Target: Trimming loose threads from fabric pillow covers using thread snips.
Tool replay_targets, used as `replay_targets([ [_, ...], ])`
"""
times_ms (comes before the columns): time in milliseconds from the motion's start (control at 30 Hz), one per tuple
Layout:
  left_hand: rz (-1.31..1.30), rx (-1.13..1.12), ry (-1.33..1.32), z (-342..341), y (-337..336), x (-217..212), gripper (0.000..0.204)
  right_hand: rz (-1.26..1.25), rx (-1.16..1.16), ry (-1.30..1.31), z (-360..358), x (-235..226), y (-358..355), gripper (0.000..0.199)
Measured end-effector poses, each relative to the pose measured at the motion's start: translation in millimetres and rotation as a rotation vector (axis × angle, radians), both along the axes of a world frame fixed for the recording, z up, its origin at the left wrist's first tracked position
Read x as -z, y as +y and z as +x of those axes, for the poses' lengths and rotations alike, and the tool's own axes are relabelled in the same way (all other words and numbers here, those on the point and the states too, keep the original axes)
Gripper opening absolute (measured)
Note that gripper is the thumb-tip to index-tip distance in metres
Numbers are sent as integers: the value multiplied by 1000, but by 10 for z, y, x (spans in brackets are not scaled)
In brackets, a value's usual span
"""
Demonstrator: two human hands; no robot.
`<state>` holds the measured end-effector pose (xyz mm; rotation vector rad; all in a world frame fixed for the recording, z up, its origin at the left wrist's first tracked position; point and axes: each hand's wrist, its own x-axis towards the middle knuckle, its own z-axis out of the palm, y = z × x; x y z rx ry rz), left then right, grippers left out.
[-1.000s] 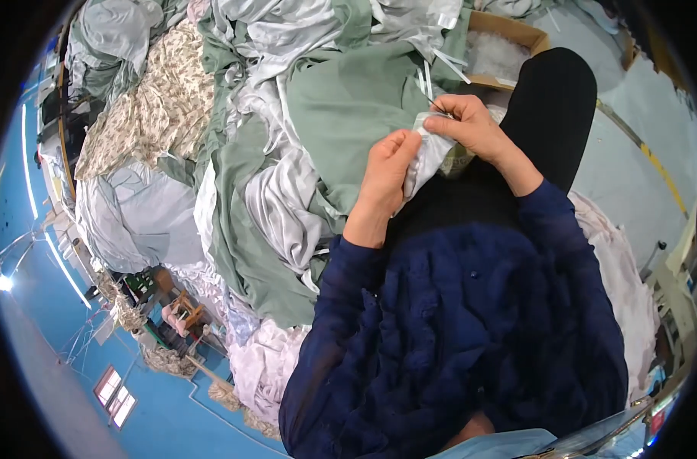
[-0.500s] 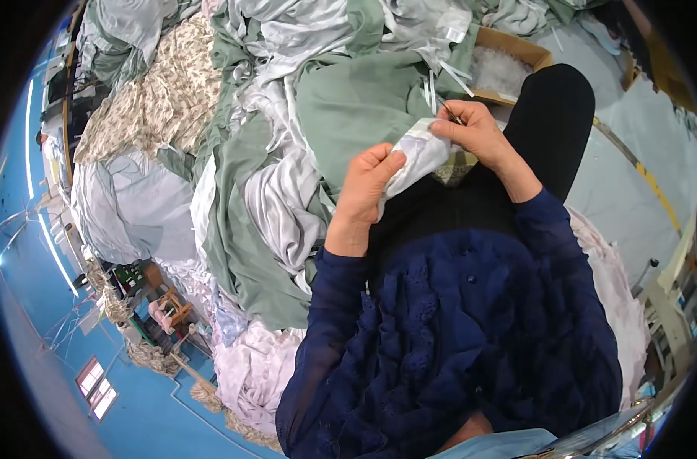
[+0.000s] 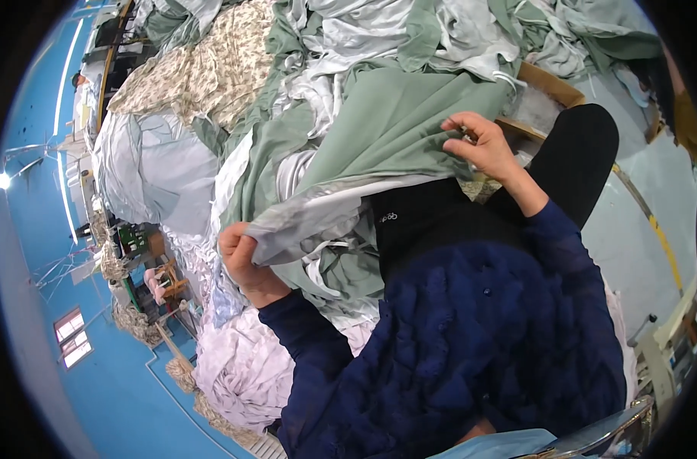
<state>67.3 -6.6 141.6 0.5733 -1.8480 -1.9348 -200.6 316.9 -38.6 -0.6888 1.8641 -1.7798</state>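
At the left, my left hand point(image 3: 244, 258) pinches one end of a grey-white cloth edge point(image 3: 318, 213), stretched up and to the right. This edge joins a large sage-green fabric piece point(image 3: 394, 122) spread beyond my lap. My right hand point(image 3: 486, 149) is raised over the right part of the green fabric. Its fingers curl inward, with a gap between thumb and forefinger; whatever lies in the palm is hidden. Close below the stretched edge, more green and white cloth point(image 3: 333, 271) lies bunched beside my black-trousered leg point(image 3: 417, 222).
Heaped green and white cloth, a floral fabric point(image 3: 203, 69) and pale pink cloth point(image 3: 245, 371) surround my left and far sides. A cardboard box point(image 3: 551, 84) with whitish scraps stands beyond my knee point(image 3: 586, 138). Yellow-marked grey floor point(image 3: 647, 191) stretches to the right.
My left hand has moved left and down, drawing the bunched white cloth out long. My right hand has separated from it. The dark, thin tool seen in my right hand earlier no longer shows clearly.
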Motion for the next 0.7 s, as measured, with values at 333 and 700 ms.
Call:
replay_targets([
  [333, 135, -372, 179, 314, -357, 250, 14, 69, -22, 435, 500, -26, -138, 47],
  [700, -81, -267, 50, 680, -293, 186, 8, -152, 7, -280, -220, -385, 573, 7],
])
